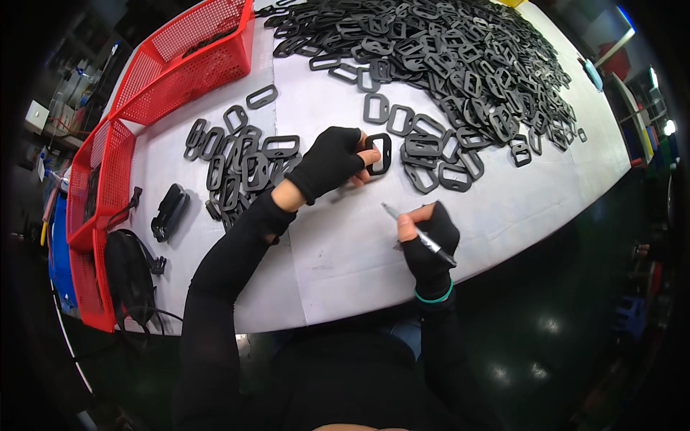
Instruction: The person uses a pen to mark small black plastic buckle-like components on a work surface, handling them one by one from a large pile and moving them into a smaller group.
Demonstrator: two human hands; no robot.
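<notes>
My left hand (327,167), in a black fingerless glove, pinches a flat black plastic frame piece (387,154) with a long slot, held upright just above the white table (345,269). Its thumb lies over the frame's left side. A silver-grey pen (434,246) is gripped in my gloved right hand (429,251), its tip pointing up and left, a little way below the frame and apart from it. Several similar frames (424,147) lie right of the held one. A smaller heap of frames (251,169) spreads to the left of my left hand.
A large pile of black frames (460,61) covers the back right. Red perforated baskets (183,86) line the left edge, with dark pieces inside. A black pouch (129,276) with straps and a black hinged case (170,212) lie near them. The table's front edge curves below my hands.
</notes>
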